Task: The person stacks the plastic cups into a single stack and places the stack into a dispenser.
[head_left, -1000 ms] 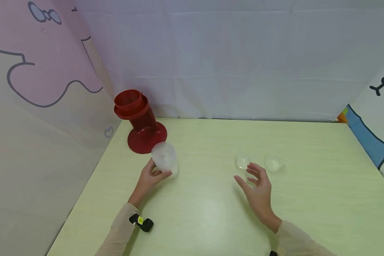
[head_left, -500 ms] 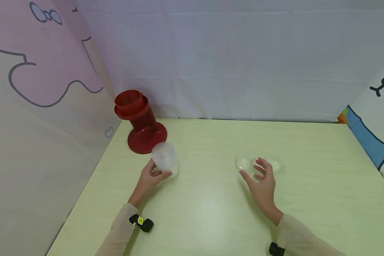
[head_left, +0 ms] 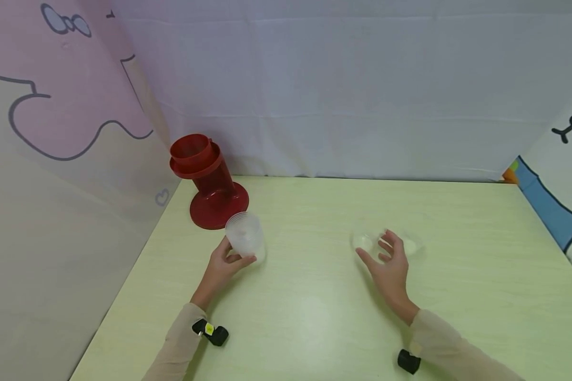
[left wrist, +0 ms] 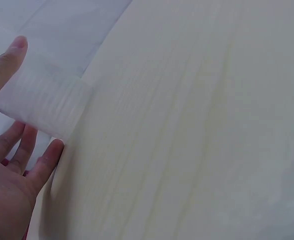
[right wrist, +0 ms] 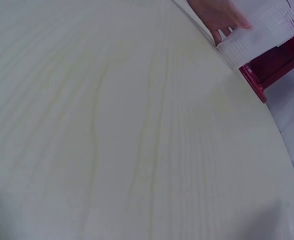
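Note:
In the head view my left hand (head_left: 226,267) grips a stack of translucent plastic cups (head_left: 244,233), thumb on the near side. The left wrist view shows the same stack (left wrist: 42,97) between thumb and fingers. My right hand (head_left: 390,272) curves its thumb and fingers round a clear plastic cup (head_left: 376,250), which is faint and partly hidden by the fingers. On either side of it stand two more clear cups, a left one (head_left: 363,241) and a right one (head_left: 410,244), both hard to make out against the table.
A red plastic stand (head_left: 214,185) with a round base and an open tube top stands at the back left, just behind the cup stack. The pale wooden table (head_left: 310,296) meets cloth-covered walls at the back and left.
My right hand has moved away from me and slightly right, in between the two standing clear cups, its fingers still curved. My left hand and the cup stack have stayed put.

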Demonstrator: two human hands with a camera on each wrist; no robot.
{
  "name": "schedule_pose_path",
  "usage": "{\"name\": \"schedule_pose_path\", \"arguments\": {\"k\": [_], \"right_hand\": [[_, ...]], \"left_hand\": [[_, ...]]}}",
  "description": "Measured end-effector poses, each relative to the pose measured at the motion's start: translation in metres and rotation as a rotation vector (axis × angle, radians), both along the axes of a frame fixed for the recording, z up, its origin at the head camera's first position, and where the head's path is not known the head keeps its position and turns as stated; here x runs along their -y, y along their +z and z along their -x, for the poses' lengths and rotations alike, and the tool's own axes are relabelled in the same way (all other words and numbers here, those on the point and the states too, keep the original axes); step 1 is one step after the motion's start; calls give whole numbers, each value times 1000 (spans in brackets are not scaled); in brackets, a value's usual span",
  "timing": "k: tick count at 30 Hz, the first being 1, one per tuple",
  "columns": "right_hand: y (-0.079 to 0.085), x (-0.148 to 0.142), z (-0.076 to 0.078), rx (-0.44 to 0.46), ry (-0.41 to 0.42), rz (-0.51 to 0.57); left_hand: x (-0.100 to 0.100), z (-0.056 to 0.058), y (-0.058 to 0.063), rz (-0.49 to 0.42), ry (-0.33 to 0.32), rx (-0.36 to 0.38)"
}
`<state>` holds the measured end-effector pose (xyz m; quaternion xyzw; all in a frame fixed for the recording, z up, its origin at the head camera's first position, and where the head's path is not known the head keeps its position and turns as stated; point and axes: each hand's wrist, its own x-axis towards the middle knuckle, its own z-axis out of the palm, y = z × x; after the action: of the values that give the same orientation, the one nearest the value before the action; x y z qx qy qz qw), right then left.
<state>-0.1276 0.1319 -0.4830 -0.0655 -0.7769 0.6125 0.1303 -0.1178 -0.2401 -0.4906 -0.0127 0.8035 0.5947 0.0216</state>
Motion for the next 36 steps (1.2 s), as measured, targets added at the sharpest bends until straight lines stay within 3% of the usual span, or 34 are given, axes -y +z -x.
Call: {"name": "schedule_pose_path", "arguments": {"k": [4,10,18,29,36], "right_hand": [[7,3,2,-6,18,20],[32,12,-2,-14,28,19],[39,17,2,-45,36,19],[6,11,22,-88,49,51],[4,11,23,-116,70,86]], "left_hand": [[0,-1,0,-8,-7,-13],[0,0,-1,-8,-9,-10],[0,0,-1,1,-6,-11],[0,0,1,3,-6,-7],[0,-1,1,1,-10,-9]]}}
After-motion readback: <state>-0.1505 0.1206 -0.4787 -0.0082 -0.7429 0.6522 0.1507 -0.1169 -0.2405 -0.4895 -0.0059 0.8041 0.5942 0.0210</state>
